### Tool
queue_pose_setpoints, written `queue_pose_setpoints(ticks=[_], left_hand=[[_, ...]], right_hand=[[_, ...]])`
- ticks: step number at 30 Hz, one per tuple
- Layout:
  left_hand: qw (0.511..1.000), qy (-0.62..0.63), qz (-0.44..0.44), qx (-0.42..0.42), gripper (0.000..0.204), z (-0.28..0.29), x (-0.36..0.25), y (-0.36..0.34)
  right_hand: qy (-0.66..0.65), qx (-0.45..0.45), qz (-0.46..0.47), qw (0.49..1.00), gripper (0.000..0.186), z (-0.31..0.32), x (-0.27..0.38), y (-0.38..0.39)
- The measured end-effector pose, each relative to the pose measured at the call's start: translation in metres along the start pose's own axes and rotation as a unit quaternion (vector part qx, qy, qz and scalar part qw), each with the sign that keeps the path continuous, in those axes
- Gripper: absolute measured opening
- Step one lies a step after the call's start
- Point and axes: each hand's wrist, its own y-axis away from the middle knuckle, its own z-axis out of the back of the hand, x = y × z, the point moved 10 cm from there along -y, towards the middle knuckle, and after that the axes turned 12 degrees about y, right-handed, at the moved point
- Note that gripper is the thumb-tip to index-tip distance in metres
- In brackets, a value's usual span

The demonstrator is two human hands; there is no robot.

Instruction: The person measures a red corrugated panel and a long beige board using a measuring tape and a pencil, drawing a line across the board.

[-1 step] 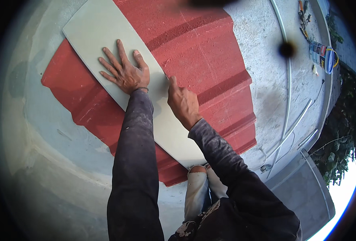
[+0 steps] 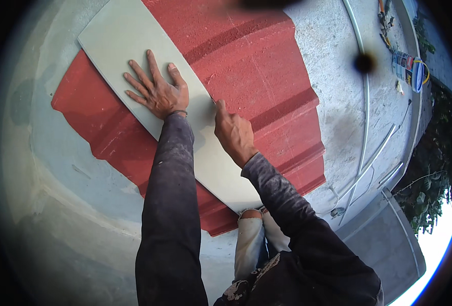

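Note:
A long pale grey-green board (image 2: pixel 124 35) lies slantwise on a red corrugated roofing sheet (image 2: pixel 256 61). My left hand (image 2: pixel 157 92) rests flat on the board with its fingers spread, pressing down. My right hand (image 2: pixel 233 133) is closed at the board's right edge, pinching a small thin tool (image 2: pixel 214 100) whose dark tip touches that edge. Most of the tool is hidden in the fist, so I cannot tell its kind. Both forearms wear dark, stained sleeves.
The roofing sheet lies on a grey concrete floor (image 2: pixel 68 168). Long metal rods (image 2: pixel 366 127) lie to the right, with a paint can (image 2: pixel 408 69) beyond them and green plants (image 2: pixel 430 168) past the edge. My knee in torn pale trousers (image 2: pixel 250 229) is below the board.

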Motion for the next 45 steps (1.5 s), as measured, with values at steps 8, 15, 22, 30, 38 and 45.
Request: queue_pose_setpoints(ticks=[8,15,22,30,38,45], left_hand=[[1.000,-0.016,-0.015,-0.007,0.061,0.002,0.005,0.001],[1.000,-0.001,-0.020,-0.018,0.060,0.007,0.004,0.000],[1.000,0.014,-0.013,-0.007,0.061,-0.002,0.001,0.003],[1.000,0.001,-0.013,0.003,0.063,-0.005,0.002,0.007],[1.000,-0.008,-0.016,-0.010,0.064,-0.003,0.005,0.007],[1.000,-0.005,-0.016,-0.003,0.065,-0.007,0.000,0.008]], right_hand=[[0.008,0.084,0.004,0.996,0.034,0.008,0.011,0.004],[0.070,0.234,-0.065,0.968,0.040,-0.027,-0.041,0.104],[0.005,0.066,0.002,0.998,0.038,0.005,-0.012,0.060],[0.026,0.202,-0.060,0.977,0.029,0.003,-0.030,0.102],[-0.009,0.235,-0.105,0.966,0.029,-0.014,-0.065,0.182],[-0.043,0.097,-0.038,0.994,0.038,-0.044,-0.080,0.191]])
